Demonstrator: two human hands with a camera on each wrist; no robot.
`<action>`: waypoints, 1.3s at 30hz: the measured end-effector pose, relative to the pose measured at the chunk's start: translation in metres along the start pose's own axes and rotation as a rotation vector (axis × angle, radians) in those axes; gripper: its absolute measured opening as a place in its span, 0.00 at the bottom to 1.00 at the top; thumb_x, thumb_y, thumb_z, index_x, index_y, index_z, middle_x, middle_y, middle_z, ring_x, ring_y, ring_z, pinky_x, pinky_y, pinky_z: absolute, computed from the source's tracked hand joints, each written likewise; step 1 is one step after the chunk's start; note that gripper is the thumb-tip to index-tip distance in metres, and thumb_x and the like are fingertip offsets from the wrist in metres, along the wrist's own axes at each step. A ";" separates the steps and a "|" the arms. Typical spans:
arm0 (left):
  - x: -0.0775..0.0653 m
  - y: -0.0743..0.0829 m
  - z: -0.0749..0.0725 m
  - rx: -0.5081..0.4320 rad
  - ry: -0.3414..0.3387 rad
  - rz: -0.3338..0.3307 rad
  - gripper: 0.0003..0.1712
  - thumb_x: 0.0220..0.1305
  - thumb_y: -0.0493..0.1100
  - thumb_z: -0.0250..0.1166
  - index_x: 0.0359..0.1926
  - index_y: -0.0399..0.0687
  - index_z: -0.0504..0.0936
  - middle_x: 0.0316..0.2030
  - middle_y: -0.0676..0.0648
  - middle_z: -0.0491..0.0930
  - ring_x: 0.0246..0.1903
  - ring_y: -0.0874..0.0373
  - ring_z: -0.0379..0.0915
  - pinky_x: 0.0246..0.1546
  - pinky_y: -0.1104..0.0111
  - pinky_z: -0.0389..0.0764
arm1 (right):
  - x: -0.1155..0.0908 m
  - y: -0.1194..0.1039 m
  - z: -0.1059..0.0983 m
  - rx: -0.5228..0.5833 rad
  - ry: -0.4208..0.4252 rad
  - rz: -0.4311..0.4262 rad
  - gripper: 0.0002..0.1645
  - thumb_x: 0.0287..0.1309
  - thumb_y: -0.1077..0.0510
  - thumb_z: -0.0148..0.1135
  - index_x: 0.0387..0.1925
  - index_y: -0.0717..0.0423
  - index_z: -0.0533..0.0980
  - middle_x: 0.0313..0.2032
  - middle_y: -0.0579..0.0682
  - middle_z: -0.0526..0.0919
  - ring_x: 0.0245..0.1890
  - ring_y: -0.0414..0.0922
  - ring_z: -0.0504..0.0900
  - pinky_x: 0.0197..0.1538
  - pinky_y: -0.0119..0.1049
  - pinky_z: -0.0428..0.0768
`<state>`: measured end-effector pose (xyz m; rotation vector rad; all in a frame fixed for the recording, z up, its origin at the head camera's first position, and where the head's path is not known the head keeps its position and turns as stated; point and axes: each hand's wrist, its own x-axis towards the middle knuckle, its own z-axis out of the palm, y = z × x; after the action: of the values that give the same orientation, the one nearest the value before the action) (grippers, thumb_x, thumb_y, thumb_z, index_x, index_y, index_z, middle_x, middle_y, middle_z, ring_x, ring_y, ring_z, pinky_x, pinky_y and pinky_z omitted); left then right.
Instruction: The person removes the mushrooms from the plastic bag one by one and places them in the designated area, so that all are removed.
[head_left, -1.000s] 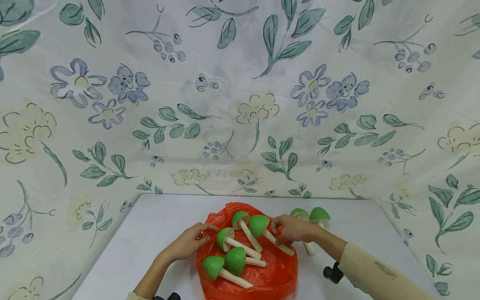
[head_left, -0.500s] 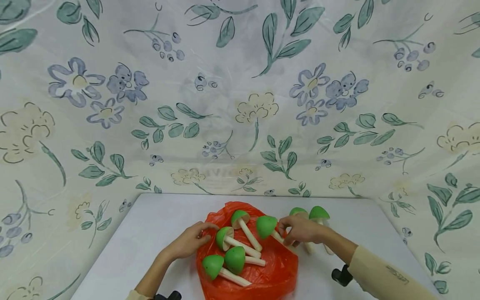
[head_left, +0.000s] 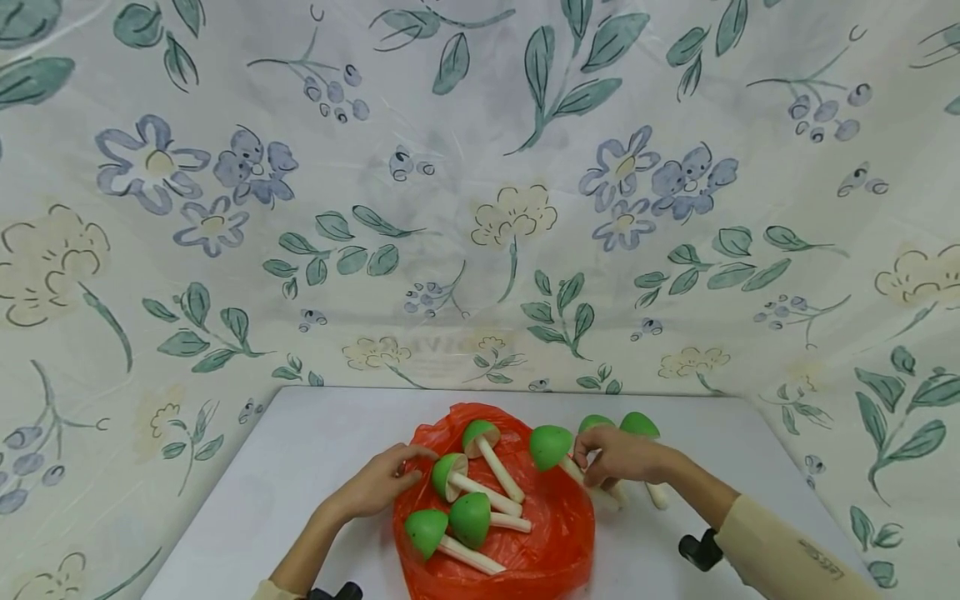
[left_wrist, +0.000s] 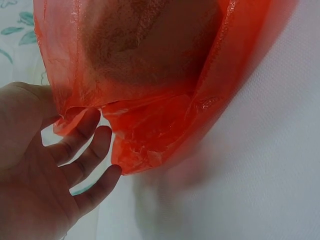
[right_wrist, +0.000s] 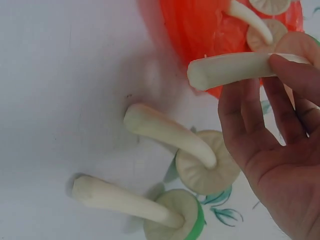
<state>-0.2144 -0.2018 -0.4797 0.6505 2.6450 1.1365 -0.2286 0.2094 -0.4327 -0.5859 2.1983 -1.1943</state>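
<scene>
My right hand point(head_left: 626, 457) pinches the stem point(right_wrist: 225, 70) of a toy mushroom with a green cap point(head_left: 551, 447), raised at the right side of a red plastic bag point(head_left: 551, 542). In the right wrist view the pale stem points left, away from the fingers. At the bag's left rim, my left hand point(head_left: 378, 482) holds the thin red plastic point(left_wrist: 145, 135) between thumb and fingers. Several more green-capped mushrooms point(head_left: 471, 521) lie inside the open bag, their stems mostly toward the right.
Two similar mushrooms lie on the white table point(head_left: 315, 425) right of the bag; the right one point(head_left: 640, 425) shows its cap, the left one point(right_wrist: 207, 167) shows its underside in the right wrist view. A floral-patterned cloth point(head_left: 480, 250) hangs behind the table.
My right hand has moved right with the mushroom, carrying it from over the bag's interior to its right rim. My left hand has stayed at the left rim.
</scene>
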 end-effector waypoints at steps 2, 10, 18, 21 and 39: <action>0.000 0.000 0.000 0.001 0.001 0.000 0.17 0.70 0.36 0.60 0.57 0.50 0.80 0.54 0.46 0.78 0.52 0.49 0.70 0.51 0.51 0.74 | -0.002 0.001 -0.003 0.004 -0.007 -0.003 0.08 0.54 0.69 0.65 0.36 0.64 0.74 0.35 0.52 0.74 0.29 0.44 0.75 0.33 0.38 0.78; 0.001 -0.003 0.000 -0.011 -0.005 0.009 0.16 0.71 0.36 0.60 0.57 0.51 0.80 0.54 0.45 0.78 0.53 0.48 0.70 0.52 0.49 0.74 | -0.013 0.008 -0.014 0.001 -0.008 -0.012 0.09 0.54 0.70 0.63 0.36 0.65 0.72 0.36 0.53 0.73 0.28 0.44 0.75 0.33 0.37 0.77; 0.001 -0.003 -0.001 -0.014 -0.004 0.016 0.16 0.71 0.36 0.60 0.57 0.51 0.80 0.53 0.46 0.78 0.50 0.50 0.70 0.50 0.52 0.74 | -0.027 0.016 -0.027 -0.024 0.013 0.018 0.08 0.53 0.69 0.63 0.34 0.66 0.72 0.31 0.50 0.72 0.25 0.44 0.70 0.32 0.38 0.72; 0.001 -0.004 0.000 -0.013 -0.002 0.012 0.16 0.71 0.37 0.60 0.57 0.51 0.80 0.53 0.46 0.78 0.49 0.50 0.69 0.49 0.53 0.74 | -0.032 0.021 -0.032 -0.043 0.036 0.037 0.08 0.52 0.68 0.64 0.33 0.63 0.72 0.33 0.51 0.73 0.30 0.46 0.74 0.37 0.43 0.74; 0.000 -0.003 0.000 -0.020 -0.004 0.015 0.16 0.70 0.36 0.60 0.57 0.50 0.80 0.53 0.46 0.78 0.48 0.50 0.69 0.49 0.53 0.74 | -0.062 0.051 -0.061 0.010 0.084 0.075 0.15 0.54 0.68 0.64 0.31 0.67 0.64 0.33 0.51 0.73 0.30 0.45 0.72 0.36 0.43 0.76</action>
<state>-0.2159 -0.2036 -0.4821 0.6693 2.6265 1.1622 -0.2283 0.3097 -0.4324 -0.4521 2.2623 -1.2107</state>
